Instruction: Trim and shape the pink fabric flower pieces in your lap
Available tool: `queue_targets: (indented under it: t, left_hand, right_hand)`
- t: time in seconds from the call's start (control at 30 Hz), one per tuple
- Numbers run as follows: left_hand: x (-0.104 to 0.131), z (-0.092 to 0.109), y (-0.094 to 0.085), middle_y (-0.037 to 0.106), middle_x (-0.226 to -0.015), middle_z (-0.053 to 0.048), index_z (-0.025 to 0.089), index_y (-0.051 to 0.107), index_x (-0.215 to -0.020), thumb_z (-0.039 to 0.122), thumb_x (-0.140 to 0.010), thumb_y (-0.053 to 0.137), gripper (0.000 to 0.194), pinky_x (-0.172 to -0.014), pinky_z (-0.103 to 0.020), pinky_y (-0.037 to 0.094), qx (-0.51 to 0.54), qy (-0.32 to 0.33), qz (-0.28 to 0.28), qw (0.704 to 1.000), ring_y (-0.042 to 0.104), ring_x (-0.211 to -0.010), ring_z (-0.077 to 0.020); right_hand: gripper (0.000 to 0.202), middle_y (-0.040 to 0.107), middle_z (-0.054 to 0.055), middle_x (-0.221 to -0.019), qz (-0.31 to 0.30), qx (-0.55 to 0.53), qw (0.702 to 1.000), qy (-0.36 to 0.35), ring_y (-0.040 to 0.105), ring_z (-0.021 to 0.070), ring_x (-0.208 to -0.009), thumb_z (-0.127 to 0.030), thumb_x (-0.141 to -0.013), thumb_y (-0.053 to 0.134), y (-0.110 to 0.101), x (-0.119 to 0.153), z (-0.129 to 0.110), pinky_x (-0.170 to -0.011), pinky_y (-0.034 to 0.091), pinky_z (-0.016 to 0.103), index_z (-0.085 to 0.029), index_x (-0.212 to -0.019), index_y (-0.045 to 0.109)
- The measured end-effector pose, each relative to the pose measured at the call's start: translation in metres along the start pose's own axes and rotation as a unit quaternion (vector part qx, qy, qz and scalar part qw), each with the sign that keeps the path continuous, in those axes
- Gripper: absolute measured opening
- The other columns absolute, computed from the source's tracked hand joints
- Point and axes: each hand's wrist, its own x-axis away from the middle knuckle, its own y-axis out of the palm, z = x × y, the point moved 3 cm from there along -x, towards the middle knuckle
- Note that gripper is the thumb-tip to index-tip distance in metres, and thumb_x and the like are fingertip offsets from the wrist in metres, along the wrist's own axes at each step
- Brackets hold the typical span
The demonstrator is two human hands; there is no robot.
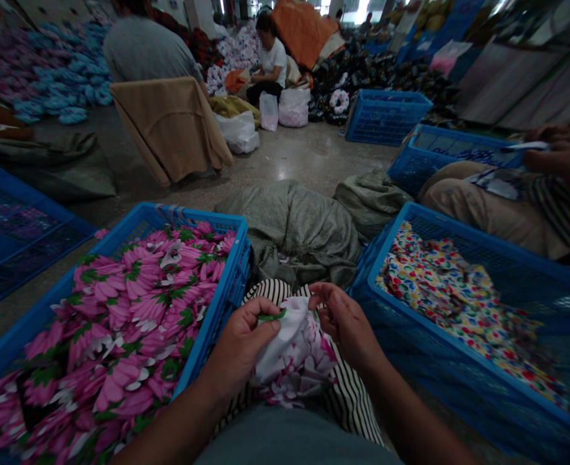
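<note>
A soft white cloth piece printed in pink (297,355) lies between the two hands, over the lap's black-and-white striped fabric (357,400). The left hand (246,332) pinches a small green strip (271,316) between thumb and fingers at the cloth's upper left edge. The right hand (346,323) is curled at the upper right edge, thumb and fingertips close together; whether they grip the cloth, I cannot tell. The cloth hangs in loose, crumpled folds below the hands.

Left of the lap, a blue plastic crate (217,312) with slotted walls holds pink, petal-shaped pieces (134,323) with green tips, heaped close to its rim. In the right-hand crate (452,341), flimsy multicoloured printed pieces (464,297) pile along the far left side. A creased, dull-green sack (295,219) slumps beyond the lap.
</note>
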Motion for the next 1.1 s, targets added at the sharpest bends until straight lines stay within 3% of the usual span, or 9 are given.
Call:
queue_targets:
  t: [0.1,0.17,0.37,0.47,0.53,0.63,0.73,0.87,1.1]
  left_hand:
    - [-0.006,-0.007,0.002,0.059,-0.058,0.003,0.019,0.050,-0.076,0.022,-0.062,0.067,0.022,-0.042,-0.019,0.038,0.079,-0.029,-0.006,0.996,0.051,-0.044,-0.0098]
    - [-0.014,-0.008,-0.002,0.059,-0.058,0.002,0.016,0.053,-0.075,0.025,-0.062,0.068,0.022,-0.045,-0.019,0.040,0.092,-0.017,0.001,0.996,0.052,-0.047,-0.0098]
    - [-0.032,0.017,-0.055,0.052,-0.056,0.006,0.017,0.055,-0.062,0.033,-0.065,0.068,0.021,-0.048,-0.013,0.035,0.093,0.197,0.191,0.957,0.043,-0.049,-0.0045]
    - [-0.029,0.025,-0.048,0.063,-0.076,0.000,0.018,0.063,-0.077,0.039,-0.069,0.064,0.022,-0.070,-0.018,0.042,-0.055,0.224,0.153,0.961,0.055,-0.074,-0.0110]
    - [-0.027,0.018,-0.025,0.065,-0.091,-0.006,0.016,0.064,-0.089,0.037,-0.062,0.070,0.035,-0.078,-0.024,0.042,-0.155,0.184,0.040,0.970,0.056,-0.088,-0.0179]
    - [-0.026,-0.007,0.005,0.064,-0.070,-0.002,0.015,0.060,-0.083,0.035,-0.065,0.068,0.028,-0.058,-0.023,0.045,-0.141,0.044,-0.075,0.986,0.058,-0.064,-0.0147]
    - [-0.025,-0.024,0.014,0.057,-0.054,0.004,0.016,0.054,-0.078,0.036,-0.075,0.059,0.021,-0.043,-0.019,0.039,-0.050,-0.019,-0.052,0.997,0.052,-0.044,-0.0097]
    - [-0.021,-0.023,0.013,0.062,-0.057,0.002,0.016,0.053,-0.081,0.032,-0.074,0.061,0.019,-0.044,-0.020,0.044,0.040,-0.034,-0.021,0.998,0.056,-0.046,-0.0111]
    - [-0.016,-0.014,0.018,0.067,-0.064,-0.003,0.014,0.057,-0.085,0.025,-0.071,0.066,0.020,-0.046,-0.022,0.048,0.150,-0.074,-0.039,0.985,0.060,-0.048,-0.0129]
  right_hand:
    - [0.045,0.044,-0.008,-0.051,-0.053,-0.104,0.990,0.076,0.017,0.0024,-0.033,-0.052,-0.068,0.062,0.009,0.002,0.018,-0.034,0.013,0.016,-0.017,-0.095,0.054]
    - [0.035,0.038,-0.010,-0.044,-0.031,-0.118,0.989,0.080,0.021,0.0028,-0.033,-0.045,-0.065,0.068,0.011,0.003,0.022,-0.033,0.016,0.016,-0.017,-0.079,0.054]
    - [0.031,0.043,-0.007,-0.049,0.039,-0.053,0.998,0.015,0.033,0.0053,-0.041,-0.041,-0.066,0.068,-0.002,0.001,0.012,-0.039,0.025,0.017,-0.016,-0.064,0.050]
    - [0.032,0.044,-0.006,-0.050,-0.024,0.004,0.999,0.027,0.033,0.0057,-0.041,-0.044,-0.067,0.066,0.003,0.001,0.009,-0.039,0.025,0.018,-0.015,-0.065,0.051]
    - [0.031,0.043,-0.005,-0.050,-0.066,0.051,0.996,0.020,0.033,0.0061,-0.042,-0.044,-0.069,0.063,0.010,0.002,0.006,-0.039,0.025,0.018,-0.015,-0.065,0.052]
    - [0.027,0.042,-0.005,-0.051,-0.063,0.141,0.988,-0.027,0.035,0.0072,-0.045,-0.040,-0.075,0.055,0.011,0.002,0.002,-0.041,0.027,0.019,-0.015,-0.063,0.052]
    - [0.025,0.041,-0.004,-0.051,0.005,0.213,0.975,-0.063,0.035,0.0082,-0.048,-0.034,-0.078,0.051,-0.003,0.000,-0.001,-0.043,0.028,0.019,-0.016,-0.060,0.049]
    - [0.026,0.037,-0.005,-0.052,0.116,0.215,0.965,-0.093,0.031,0.0085,-0.049,-0.033,-0.081,0.047,-0.027,-0.003,0.000,-0.045,0.027,0.020,-0.017,-0.060,0.044]
    - [0.037,0.041,-0.002,-0.064,-0.071,0.081,0.991,-0.083,0.028,0.0080,-0.048,-0.051,-0.081,0.045,-0.019,-0.001,0.002,-0.043,0.022,0.020,-0.015,-0.088,0.054]
